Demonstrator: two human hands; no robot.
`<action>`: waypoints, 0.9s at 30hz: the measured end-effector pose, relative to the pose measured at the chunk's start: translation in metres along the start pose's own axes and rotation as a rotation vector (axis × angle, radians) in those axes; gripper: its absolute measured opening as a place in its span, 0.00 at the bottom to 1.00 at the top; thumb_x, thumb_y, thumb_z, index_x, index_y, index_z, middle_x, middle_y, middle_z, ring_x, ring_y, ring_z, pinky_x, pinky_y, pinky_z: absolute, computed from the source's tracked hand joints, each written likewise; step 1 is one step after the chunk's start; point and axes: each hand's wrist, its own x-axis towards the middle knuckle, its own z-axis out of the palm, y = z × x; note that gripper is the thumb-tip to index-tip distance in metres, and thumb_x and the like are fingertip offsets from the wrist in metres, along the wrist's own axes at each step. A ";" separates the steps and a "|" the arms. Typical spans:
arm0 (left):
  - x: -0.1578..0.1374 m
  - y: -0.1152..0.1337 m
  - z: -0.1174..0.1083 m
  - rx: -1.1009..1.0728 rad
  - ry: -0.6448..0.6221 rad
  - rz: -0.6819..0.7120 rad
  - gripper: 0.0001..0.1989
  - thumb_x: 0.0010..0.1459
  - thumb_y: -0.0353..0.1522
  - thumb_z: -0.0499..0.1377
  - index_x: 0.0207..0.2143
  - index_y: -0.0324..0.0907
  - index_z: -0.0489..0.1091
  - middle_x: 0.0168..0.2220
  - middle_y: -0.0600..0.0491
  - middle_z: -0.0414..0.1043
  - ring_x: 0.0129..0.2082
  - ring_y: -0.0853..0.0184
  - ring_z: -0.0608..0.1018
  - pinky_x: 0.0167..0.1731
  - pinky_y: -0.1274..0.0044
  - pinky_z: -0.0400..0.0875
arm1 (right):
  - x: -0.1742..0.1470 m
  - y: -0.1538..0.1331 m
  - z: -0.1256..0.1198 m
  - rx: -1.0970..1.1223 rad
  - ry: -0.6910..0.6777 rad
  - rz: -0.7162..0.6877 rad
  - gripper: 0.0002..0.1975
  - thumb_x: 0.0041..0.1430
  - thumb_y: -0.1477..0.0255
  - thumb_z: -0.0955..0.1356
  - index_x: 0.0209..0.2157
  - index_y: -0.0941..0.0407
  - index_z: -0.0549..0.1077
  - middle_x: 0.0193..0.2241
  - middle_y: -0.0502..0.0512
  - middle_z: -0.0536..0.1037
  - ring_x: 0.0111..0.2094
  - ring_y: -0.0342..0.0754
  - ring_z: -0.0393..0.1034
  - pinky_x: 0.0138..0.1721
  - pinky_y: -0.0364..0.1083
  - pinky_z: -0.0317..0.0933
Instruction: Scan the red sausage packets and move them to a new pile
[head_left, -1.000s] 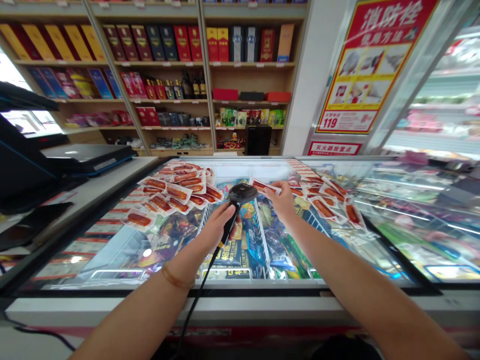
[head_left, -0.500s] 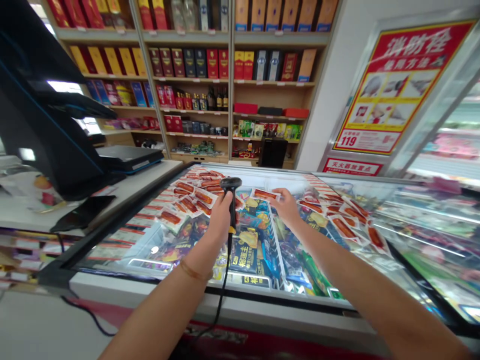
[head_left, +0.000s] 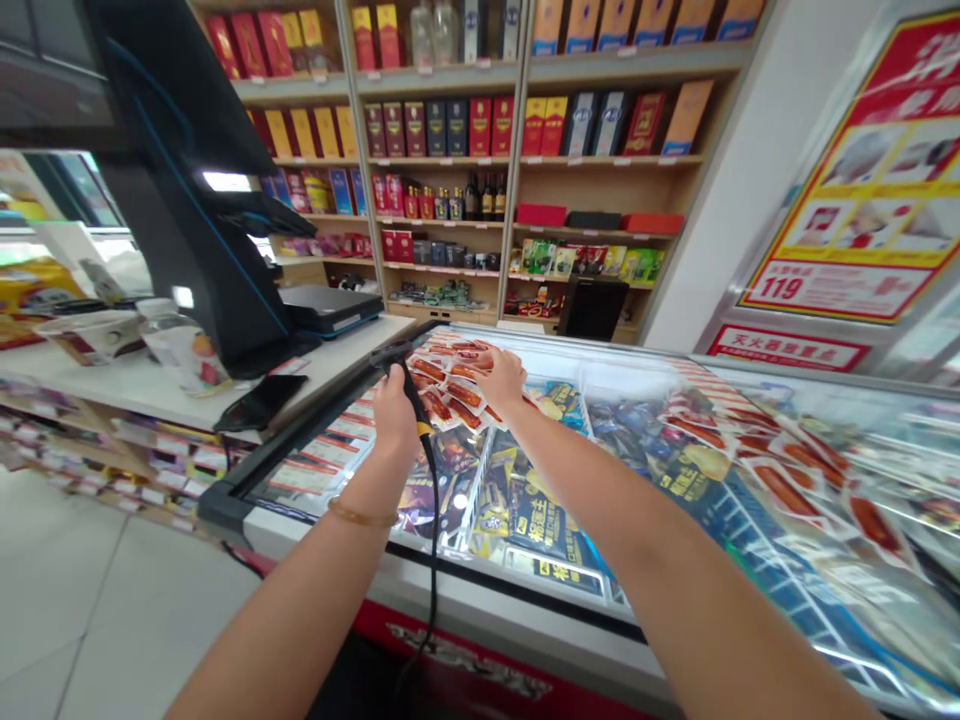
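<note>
My left hand [head_left: 395,410] is wrapped round the handle of a black barcode scanner [head_left: 411,388], whose head points up and away from me. The scanner's cable hangs down over the freezer front. Over the left pile of vacuum-packed sausages [head_left: 450,400], my right hand [head_left: 502,378] has its fingers bent on a sausage pack [head_left: 466,368] at the pile's right edge. The fingertips are partly lost among the packs. A second group of sausage packs [head_left: 784,475] lies further right on the freezer's glass top.
Beneath the glass of the chest freezer [head_left: 480,590] are bagged frozen goods in wire baskets. At left, a counter [head_left: 352,365] carries a black checkout terminal [head_left: 202,220], a scale [head_left: 330,308] and a dark phone [head_left: 262,402]. Shelves of boxes [head_left: 450,130] stand behind.
My right hand has carried a sausage pack leftward from mid-freezer to the left pile. The scanner in my left hand has moved left and tilted. The view has turned left.
</note>
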 end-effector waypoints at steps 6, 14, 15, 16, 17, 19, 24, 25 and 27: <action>-0.013 -0.010 0.025 -0.033 -0.091 -0.066 0.17 0.55 0.46 0.55 0.30 0.42 0.60 0.19 0.59 0.65 0.11 0.75 0.65 0.12 0.81 0.58 | -0.014 0.021 -0.034 -0.050 0.051 -0.001 0.10 0.53 0.67 0.69 0.38 0.51 0.73 0.46 0.56 0.74 0.55 0.58 0.57 0.55 0.57 0.48; -0.062 -0.044 0.090 -0.026 -0.329 -0.200 0.20 0.51 0.48 0.59 0.31 0.41 0.62 0.21 0.57 0.68 0.11 0.75 0.66 0.12 0.81 0.58 | -0.061 0.133 -0.178 -0.471 0.143 0.260 0.17 0.56 0.71 0.64 0.49 0.55 0.71 0.52 0.61 0.71 0.56 0.59 0.59 0.54 0.58 0.50; -0.070 -0.049 0.097 -0.018 -0.370 -0.217 0.20 0.51 0.48 0.59 0.31 0.41 0.62 0.21 0.57 0.68 0.12 0.75 0.67 0.12 0.81 0.58 | -0.068 0.146 -0.194 -0.544 0.142 0.315 0.19 0.57 0.71 0.64 0.51 0.56 0.70 0.53 0.64 0.70 0.56 0.60 0.59 0.54 0.58 0.50; -0.077 -0.055 0.103 -0.007 -0.410 -0.232 0.20 0.51 0.48 0.59 0.31 0.41 0.62 0.22 0.57 0.69 0.12 0.75 0.67 0.12 0.81 0.58 | -0.075 0.157 -0.208 -0.614 0.137 0.375 0.20 0.57 0.71 0.64 0.52 0.58 0.69 0.53 0.66 0.69 0.56 0.62 0.59 0.54 0.59 0.50; -0.085 -0.060 0.108 0.009 -0.448 -0.243 0.20 0.51 0.48 0.59 0.31 0.41 0.62 0.22 0.57 0.69 0.12 0.75 0.67 0.13 0.82 0.58 | -0.081 0.166 -0.220 -0.675 0.119 0.428 0.21 0.58 0.70 0.64 0.53 0.59 0.69 0.53 0.68 0.69 0.56 0.63 0.59 0.54 0.60 0.50; -0.096 -0.072 0.114 0.042 -0.512 -0.242 0.19 0.52 0.48 0.58 0.32 0.41 0.62 0.24 0.57 0.70 0.13 0.75 0.67 0.12 0.82 0.59 | -0.091 0.176 -0.234 -0.759 0.060 0.498 0.22 0.59 0.69 0.63 0.54 0.62 0.68 0.53 0.71 0.69 0.55 0.66 0.60 0.53 0.62 0.50; -0.109 -0.100 0.109 0.150 -0.628 -0.232 0.22 0.50 0.50 0.60 0.34 0.42 0.61 0.25 0.57 0.69 0.12 0.75 0.66 0.11 0.81 0.58 | -0.094 0.167 -0.234 -0.833 -0.101 0.420 0.16 0.61 0.72 0.61 0.47 0.59 0.74 0.51 0.68 0.71 0.54 0.65 0.62 0.51 0.63 0.53; -0.110 -0.104 0.106 0.173 -0.649 -0.239 0.22 0.50 0.50 0.60 0.34 0.42 0.61 0.25 0.57 0.69 0.12 0.75 0.67 0.11 0.81 0.59 | -0.092 0.163 -0.232 -0.831 -0.117 0.393 0.16 0.61 0.73 0.60 0.46 0.58 0.75 0.50 0.68 0.72 0.53 0.65 0.62 0.50 0.63 0.53; -0.110 -0.108 0.101 0.213 -0.688 -0.239 0.22 0.50 0.51 0.59 0.33 0.42 0.61 0.25 0.57 0.68 0.13 0.75 0.67 0.11 0.81 0.59 | -0.090 0.158 -0.232 -0.799 -0.107 0.361 0.16 0.62 0.74 0.59 0.46 0.57 0.74 0.48 0.66 0.74 0.51 0.62 0.65 0.50 0.62 0.54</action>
